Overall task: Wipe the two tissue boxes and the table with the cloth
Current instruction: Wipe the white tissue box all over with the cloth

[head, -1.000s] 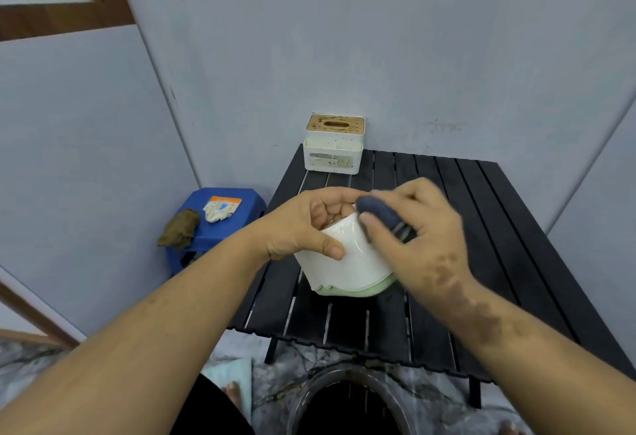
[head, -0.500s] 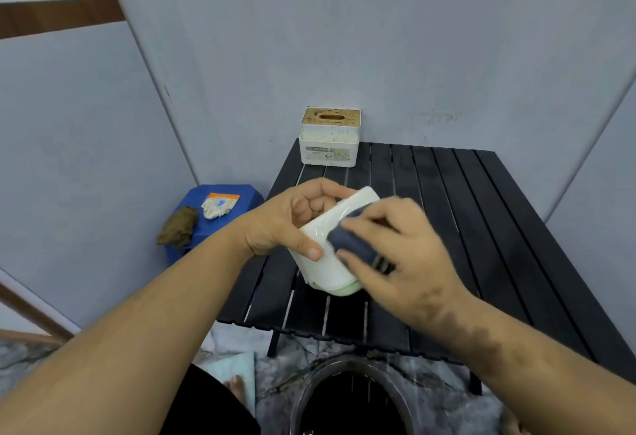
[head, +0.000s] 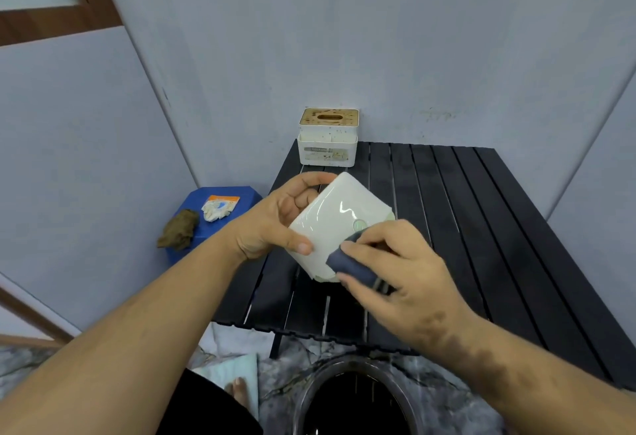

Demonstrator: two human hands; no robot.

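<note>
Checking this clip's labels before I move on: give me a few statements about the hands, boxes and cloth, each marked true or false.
1. The left hand grips the glossy white tissue box. True.
2. The right hand is empty. False: it holds the dark blue cloth against that box.
3. The wooden-lidded tissue box stands at the black slatted table's far edge. True.
4. The glossy box lies flat on the table. False: it is held tilted above it.

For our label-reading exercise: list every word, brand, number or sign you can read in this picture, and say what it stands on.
No text here can be read.
Far tissue box: a printed label on its front, too blurred to read.
Orange and white packet on the blue stool: print too small to read.
Held tissue box: no text visible.
</note>
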